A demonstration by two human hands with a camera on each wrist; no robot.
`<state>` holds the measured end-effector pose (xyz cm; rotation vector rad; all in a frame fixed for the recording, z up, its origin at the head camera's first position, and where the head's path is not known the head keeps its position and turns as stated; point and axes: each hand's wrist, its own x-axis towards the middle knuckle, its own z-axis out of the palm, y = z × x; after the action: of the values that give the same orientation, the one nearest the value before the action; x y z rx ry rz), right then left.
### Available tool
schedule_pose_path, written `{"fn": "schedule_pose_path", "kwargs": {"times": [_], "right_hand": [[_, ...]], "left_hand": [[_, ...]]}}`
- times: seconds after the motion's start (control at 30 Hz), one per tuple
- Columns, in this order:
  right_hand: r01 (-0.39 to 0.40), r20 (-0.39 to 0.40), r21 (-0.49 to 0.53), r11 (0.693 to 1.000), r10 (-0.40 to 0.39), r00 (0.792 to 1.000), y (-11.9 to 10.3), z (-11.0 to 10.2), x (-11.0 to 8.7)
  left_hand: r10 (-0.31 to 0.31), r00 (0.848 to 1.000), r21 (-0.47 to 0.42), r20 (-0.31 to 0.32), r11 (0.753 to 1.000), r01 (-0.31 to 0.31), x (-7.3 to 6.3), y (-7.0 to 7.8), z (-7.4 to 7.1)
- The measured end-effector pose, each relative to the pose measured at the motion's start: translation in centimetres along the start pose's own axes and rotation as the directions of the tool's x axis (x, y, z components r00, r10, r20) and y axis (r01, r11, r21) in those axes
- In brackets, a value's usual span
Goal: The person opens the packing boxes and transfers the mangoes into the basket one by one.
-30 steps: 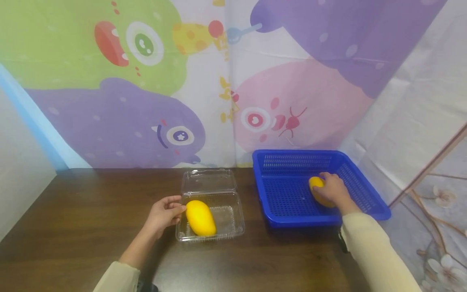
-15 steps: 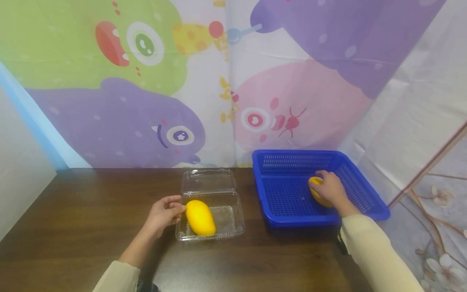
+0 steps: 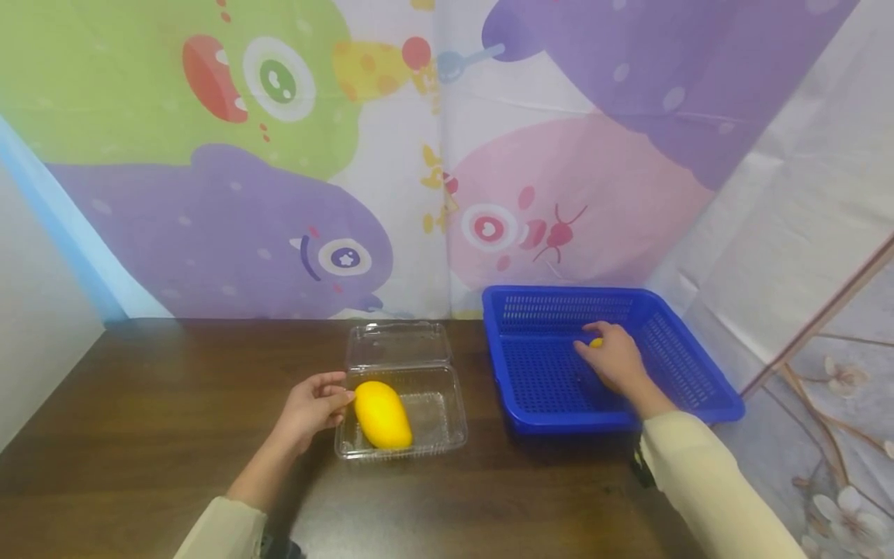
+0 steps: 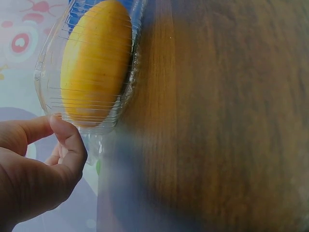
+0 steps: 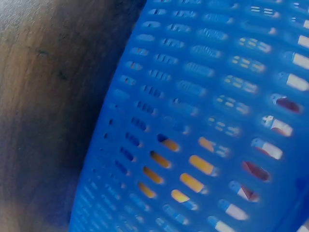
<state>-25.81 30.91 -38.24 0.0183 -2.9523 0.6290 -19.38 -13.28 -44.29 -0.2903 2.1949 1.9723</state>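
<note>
My left hand (image 3: 310,411) pinches the left rim of an open, hinged clear plastic container (image 3: 440,427) between thumb and finger. A yellow mango (image 3: 382,417) lies in the container's near half; in the left wrist view the mango (image 4: 96,63) shows through the ribbed side wall. Inside the blue basket (image 3: 538,376), my right hand (image 3: 618,361) grips a second mango (image 3: 596,342), mostly hidden under the palm. Only the slotted basket wall (image 5: 188,72) fills the right wrist view, with yellow patches of the held mango (image 5: 193,182) behind it and the hand hidden.
The container's clear lid (image 3: 400,345) lies folded back towards the wall. Dark wood tabletop (image 3: 161,435) spreads around the container and basket. A cartoon-printed sheet (image 3: 279,233) hangs along the back, and a floral panel (image 3: 838,404) borders the right side.
My right hand has moved left within the basket, taking its mango along and covering more of it. The left hand keeps its pinch on the container, which stays in place.
</note>
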Motion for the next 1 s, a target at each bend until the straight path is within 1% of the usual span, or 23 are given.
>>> {"fn": "schedule_pose_path", "kwargs": {"times": [0.17,0.3,0.43,0.53,0.7,0.8,0.93,1.0], "right_hand": [[0.048,-0.038,0.018,0.999,-0.047,0.998,-0.8,0.0,-0.1],[0.076,-0.052,0.021,0.997,-0.075,0.996,-1.7,-0.1,-0.4],[0.091,-0.047,0.023,0.996,-0.09,0.995,-2.7,-0.3,-0.7],[0.096,-0.04,0.044,0.994,-0.094,0.995,-3.3,-0.3,-0.9],[0.107,-0.039,0.068,0.992,-0.104,0.994,-3.9,0.0,-1.0],[0.103,-0.024,0.08,0.992,-0.101,0.995,-4.3,0.2,-1.1],[0.105,-0.016,0.082,0.991,-0.104,0.994,-4.8,0.2,-1.4],[0.115,-0.025,0.08,0.99,-0.114,0.993,-5.0,0.2,-1.5]], "left_hand": [[0.006,1.0,0.001,0.002,1.0,-0.006,0.0,0.1,0.0],[0.011,1.0,0.0,0.007,1.0,-0.011,0.0,0.2,0.0],[0.012,1.0,0.002,0.006,1.0,-0.012,-0.1,0.3,-0.1],[0.01,1.0,0.006,0.006,1.0,-0.01,-0.1,0.3,-0.1],[0.004,1.0,0.007,0.003,1.0,-0.004,-0.1,0.2,0.0],[0.001,1.0,0.005,-0.001,1.0,-0.001,-0.1,0.1,0.1],[-0.001,1.0,0.0,-0.002,1.0,0.001,-0.1,0.1,0.0],[0.0,1.0,-0.004,0.002,1.0,0.0,-0.1,0.1,0.0]]}}
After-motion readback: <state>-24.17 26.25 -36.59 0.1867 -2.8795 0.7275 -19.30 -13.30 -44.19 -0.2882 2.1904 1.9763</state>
